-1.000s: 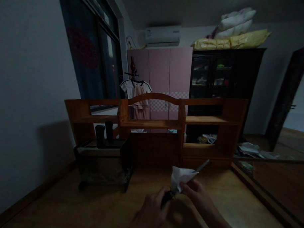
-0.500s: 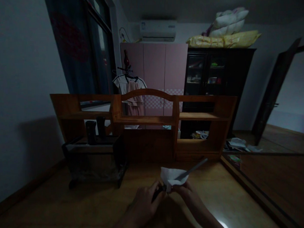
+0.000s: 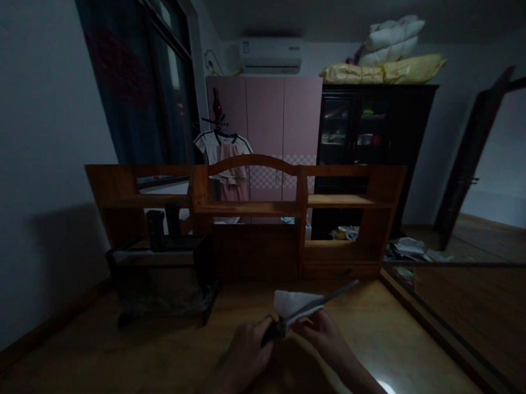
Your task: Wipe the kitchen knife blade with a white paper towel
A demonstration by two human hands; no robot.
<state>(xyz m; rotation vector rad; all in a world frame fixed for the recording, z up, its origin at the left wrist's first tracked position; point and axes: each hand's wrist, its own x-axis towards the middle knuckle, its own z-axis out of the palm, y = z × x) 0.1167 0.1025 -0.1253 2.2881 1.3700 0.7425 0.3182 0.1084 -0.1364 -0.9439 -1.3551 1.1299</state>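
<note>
Both the left hand (image 3: pixel 249 348) and the right hand (image 3: pixel 323 335) are bare, with the skin uncovered from the fingers over the wrists. The left forearm (image 3: pixel 218 383) and the right forearm (image 3: pixel 358 374) are bare too, as far up as the view reaches before its lower edge cuts them off. The hands look slim, with slender fingers; the right forearm is smooth in outline and narrows towards the wrist, then widens into the back of the hand. Dim light blurs the finer detail: nails, knuckle creases and any small markings are too dark to make out.
</note>
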